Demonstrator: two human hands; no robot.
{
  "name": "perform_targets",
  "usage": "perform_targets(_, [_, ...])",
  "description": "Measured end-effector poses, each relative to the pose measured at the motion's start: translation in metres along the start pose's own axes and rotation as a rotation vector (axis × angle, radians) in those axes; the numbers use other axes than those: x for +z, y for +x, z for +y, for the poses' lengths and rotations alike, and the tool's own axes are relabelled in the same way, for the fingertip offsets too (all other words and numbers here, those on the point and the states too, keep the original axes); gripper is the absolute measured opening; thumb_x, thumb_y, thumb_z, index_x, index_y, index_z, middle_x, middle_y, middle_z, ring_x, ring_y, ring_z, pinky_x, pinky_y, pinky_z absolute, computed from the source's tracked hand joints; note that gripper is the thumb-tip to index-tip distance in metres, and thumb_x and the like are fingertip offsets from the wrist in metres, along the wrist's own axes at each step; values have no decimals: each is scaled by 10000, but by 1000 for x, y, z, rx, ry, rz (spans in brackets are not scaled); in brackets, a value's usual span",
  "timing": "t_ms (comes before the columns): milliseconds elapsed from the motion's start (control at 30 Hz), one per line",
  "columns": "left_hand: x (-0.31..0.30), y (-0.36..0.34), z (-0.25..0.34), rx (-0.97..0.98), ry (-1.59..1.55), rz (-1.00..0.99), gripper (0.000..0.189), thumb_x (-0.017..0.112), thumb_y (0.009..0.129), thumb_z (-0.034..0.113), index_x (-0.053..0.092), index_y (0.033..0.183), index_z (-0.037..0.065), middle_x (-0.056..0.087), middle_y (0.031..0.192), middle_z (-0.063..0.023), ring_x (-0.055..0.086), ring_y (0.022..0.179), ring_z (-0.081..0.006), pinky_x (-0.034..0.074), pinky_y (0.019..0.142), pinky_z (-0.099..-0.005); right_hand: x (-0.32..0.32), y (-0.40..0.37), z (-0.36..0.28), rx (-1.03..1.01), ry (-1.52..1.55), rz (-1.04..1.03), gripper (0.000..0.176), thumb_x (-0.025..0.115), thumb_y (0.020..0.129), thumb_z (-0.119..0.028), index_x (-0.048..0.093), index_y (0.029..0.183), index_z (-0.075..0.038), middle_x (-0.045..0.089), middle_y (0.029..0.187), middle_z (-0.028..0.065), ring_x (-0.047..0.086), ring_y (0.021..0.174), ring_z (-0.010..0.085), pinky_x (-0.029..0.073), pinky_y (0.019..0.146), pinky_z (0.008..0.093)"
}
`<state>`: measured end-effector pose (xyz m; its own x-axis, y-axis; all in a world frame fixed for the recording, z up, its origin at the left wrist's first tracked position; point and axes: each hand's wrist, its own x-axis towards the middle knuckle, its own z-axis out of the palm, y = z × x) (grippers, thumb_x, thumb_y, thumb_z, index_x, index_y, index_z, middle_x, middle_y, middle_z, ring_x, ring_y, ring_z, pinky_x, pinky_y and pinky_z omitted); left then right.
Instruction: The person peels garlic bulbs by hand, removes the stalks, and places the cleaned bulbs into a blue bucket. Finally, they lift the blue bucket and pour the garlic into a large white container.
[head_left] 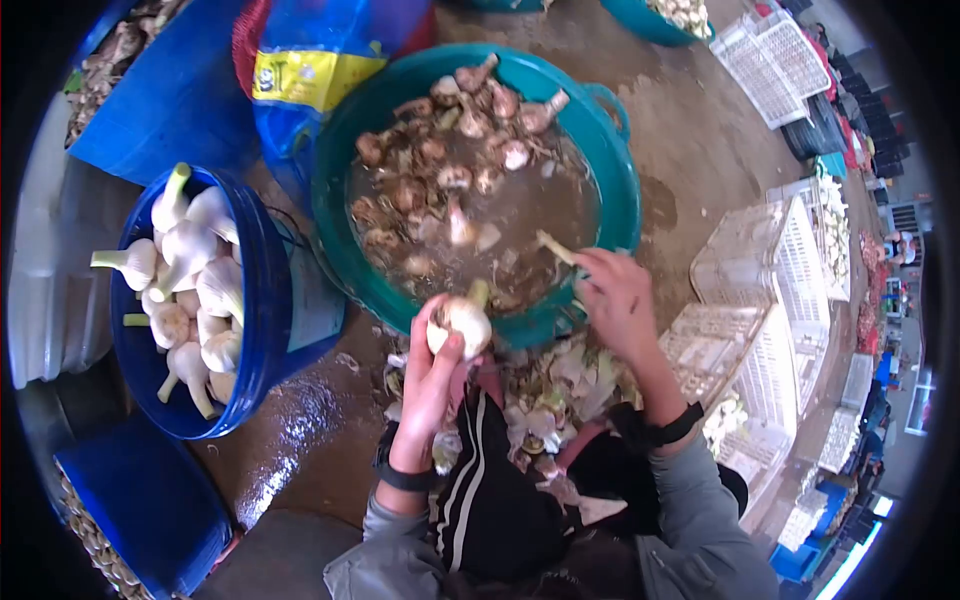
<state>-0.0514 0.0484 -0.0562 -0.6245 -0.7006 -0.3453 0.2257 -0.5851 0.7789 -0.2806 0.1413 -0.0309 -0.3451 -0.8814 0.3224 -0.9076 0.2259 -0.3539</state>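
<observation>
My left hand [428, 368] is closed around a whitish garlic bulb [466, 332], its short stem pointing up, just above the near rim of a green tub [332, 240]. In the tub, unpeeled garlic bulbs [408, 194] with brownish skins lie in murky water. Over the tub's right near side, my right hand [618, 303] pinches a short, pale piece of garlic stalk [556, 247] between thumb and fingers. To the left, a blue bucket [255, 330] holds clean white garlic bulbs [190, 250] with trimmed stems.
Peeled garlic skins [565, 385] are heaped between my knees and the tub. White plastic crates [745, 255] line the right side. A blue and yellow bag [320, 80] touches the tub's far left. Another blue container [150, 500] is at lower left; the floor [670, 130] is wet.
</observation>
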Motion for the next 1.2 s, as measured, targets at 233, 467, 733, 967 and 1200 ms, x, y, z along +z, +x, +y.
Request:
perform_targets(233, [5, 6, -14, 430, 668, 180, 517, 648, 811, 90, 405, 1263, 29, 422, 1153, -137, 436, 1068, -249, 355, 952, -379, 17, 3, -84, 75, 352, -199, 252, 599, 854, -207, 640, 1068, -79, 671, 931, 82, 616, 841, 248, 403, 767, 348])
perform_targets(467, [20, 3, -13, 534, 809, 276, 520, 673, 761, 58, 433, 1221, 31, 413, 1124, -161, 427, 1057, -302, 363, 934, -396, 19, 1, -86, 22, 310, -101, 196, 636, 795, -116, 668, 983, -70, 670, 813, 72, 616, 733, 234, 391, 686, 345])
perform_targets(733, [4, 2, -6, 449, 581, 34, 546, 663, 759, 27, 426, 1250, 39, 392, 1156, -123, 437, 1084, -246, 375, 960, -345, 18, 3, -91, 40, 263, 33, 122, 649, 653, -53, 555, 727, -77, 547, 622, 54, 562, 615, 250, 375, 613, 376])
perform_targets(967, [-13, -1, 18, 30, -67, -30, 640, 567, 896, 365, 266, 1391, 93, 502, 1162, -97, 557, 898, -169, 476, 722, -292, 9, 10, -3, -151, 98, -72, 409, 577, 733, -51, 559, 1141, -42, 607, 1044, 155, 568, 982, 326, 406, 911, 440])
perform_targets(1200, [-18, 2, 21, 67, 264, -109, 674, 675, 806, 276, 340, 1351, 62, 491, 1158, -91, 504, 1034, -210, 409, 908, -314, 25, 23, -69, -224, 456, -653, 277, 585, 846, -307, 605, 1000, -78, 645, 820, 74, 647, 802, 249, 472, 756, 378])
